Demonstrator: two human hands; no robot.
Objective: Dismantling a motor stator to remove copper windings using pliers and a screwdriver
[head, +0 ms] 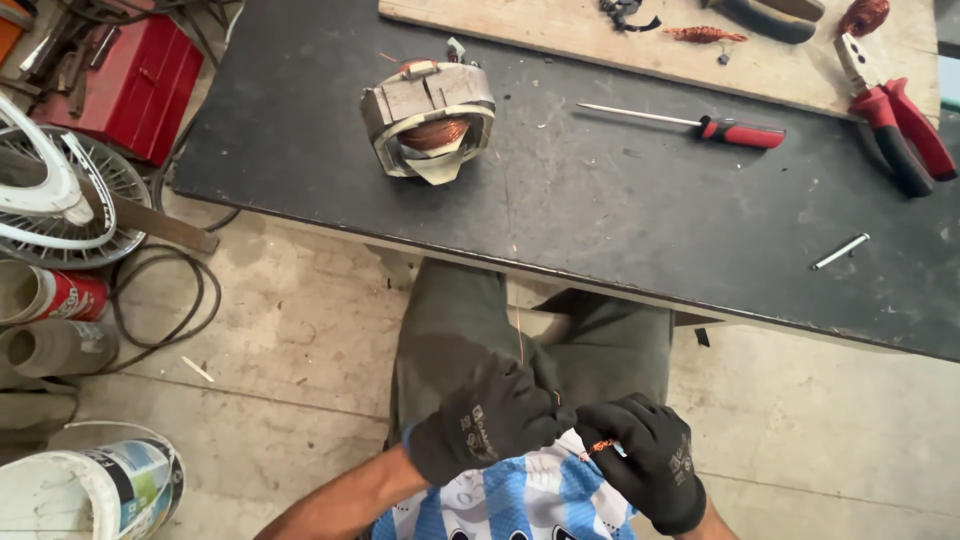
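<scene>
Head view, nearest first: left hand [487, 418] and right hand [645, 458], both in black work gloves, held close together over lap, above striped light-blue/white shirt [520, 500]. Left fingers pinched shut on thin copper wire [518, 330]; right fingers pinched on small orange-copper bit [600, 446] at wire's near end, just beside left fingertips. Exact join betw. the two pinches too small to tell. Wire runs up from hands, across olive trousers [450, 320], over table edge toward motor stator [428, 122]. Stator sits on dark tabletop [620, 210], left of centre, grey laminated body w/ copper winding visible inside, pale insulation paper at front. Right of it, well apart: red-handled screwdriver [700, 125], shaft pointing left. Near front-right edge: small metal pin [840, 251]. Far right: red-handled pliers [895, 125], partly on wooden board [560, 35] along back. On board: twists of copper wire scrap [705, 35]. Floor at left: white bucket [95, 485], cans [50, 295], fan guard [60, 195], black cable loop [165, 300], red toolbox [135, 85].
</scene>
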